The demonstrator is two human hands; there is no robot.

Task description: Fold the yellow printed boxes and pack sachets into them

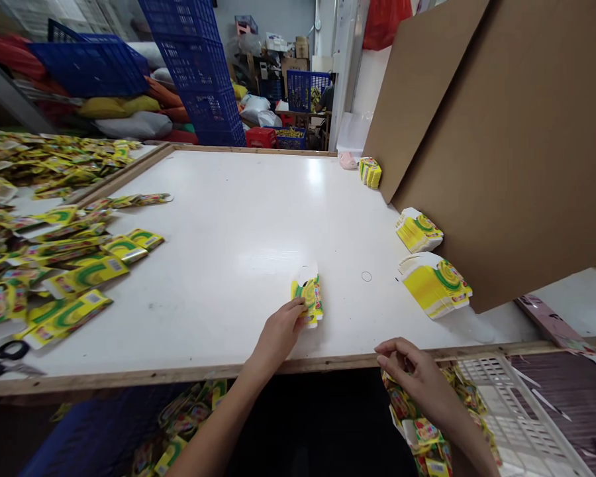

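Near the front middle of the white table, my left hand [279,329] grips a small yellow-green printed carton [314,296] with a white flap pointing away from me. My right hand [410,371] is over the wooden front edge, fingers curled with the thumb and fingertips apart, and nothing shows between them. To the right stand stacks of flat yellow cartons, a large one [434,286] and a smaller one [418,230] behind it. A third stack [370,172] is farther back by the cardboard.
Many cartons [74,271] lie heaped on the left. Black-handled scissors [10,358] rest at the front left corner. Tall brown cardboard [516,152] leans along the right. Below the edge is a white basket [521,424] beside more cartons. Blue crates [196,73] are stacked behind.
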